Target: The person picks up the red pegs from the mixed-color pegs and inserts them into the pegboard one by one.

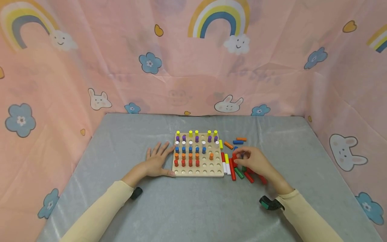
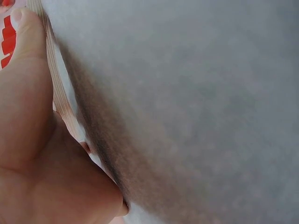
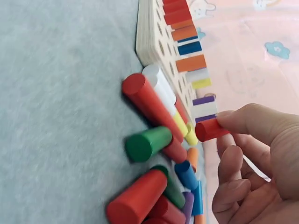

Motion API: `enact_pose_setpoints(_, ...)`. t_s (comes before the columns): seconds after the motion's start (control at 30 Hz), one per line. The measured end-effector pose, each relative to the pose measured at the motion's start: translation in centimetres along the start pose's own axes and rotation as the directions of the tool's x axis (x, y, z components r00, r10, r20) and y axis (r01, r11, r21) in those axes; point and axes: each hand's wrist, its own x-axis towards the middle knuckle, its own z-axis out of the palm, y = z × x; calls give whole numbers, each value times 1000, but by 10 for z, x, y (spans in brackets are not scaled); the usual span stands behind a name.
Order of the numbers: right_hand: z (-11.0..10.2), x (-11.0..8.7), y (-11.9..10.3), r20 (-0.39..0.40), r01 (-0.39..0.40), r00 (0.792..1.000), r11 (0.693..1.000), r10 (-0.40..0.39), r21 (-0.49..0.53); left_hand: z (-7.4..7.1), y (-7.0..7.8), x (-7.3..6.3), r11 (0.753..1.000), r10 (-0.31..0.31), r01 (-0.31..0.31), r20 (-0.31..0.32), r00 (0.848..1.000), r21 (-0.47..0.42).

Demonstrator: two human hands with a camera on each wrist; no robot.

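Observation:
A wooden peg board (image 1: pixel 198 175) lies in the middle of the table in the head view, with rows of yellow, purple, white, blue, orange and red pegs standing in its holes. My left hand (image 1: pixel 155 164) rests at the board's left side with fingers spread and the thumb by its near left corner; the left wrist view shows that thumb (image 2: pixel 32 37) against the wooden edge. To the right of the board, my right hand (image 1: pixel 252 159) pinches a short red peg (image 3: pixel 208 130) between thumb and finger, above the loose pegs.
Loose pegs lie scattered right of the board: a long red one (image 3: pixel 152 105), a green one (image 3: pixel 147 143), plus white, yellow, blue, orange and purple ones. The table has a grey cloth (image 1: pixel 181 208). A pink patterned curtain (image 1: pixel 181 90) encloses the back and sides.

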Motion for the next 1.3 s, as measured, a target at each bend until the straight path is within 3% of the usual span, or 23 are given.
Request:
enact_pose_setpoints(0.33, 12, 6, -11, -31, 52, 998, 998, -51, 25, 0, 1, -1, 1000, 8, -8, -1, 1000, -5)
enact_pose_setpoints(1.0, 36, 10, -23, -13, 162, 987, 983, -162, 81, -1, 0, -1, 1000, 15, -15, -11, 1000, -7)
enact_pose_setpoints(1.3, 49, 11, -30, 7, 117, 993, 985, -119, 130, -2, 1, -3, 1000, 17, -17, -10, 1000, -18)
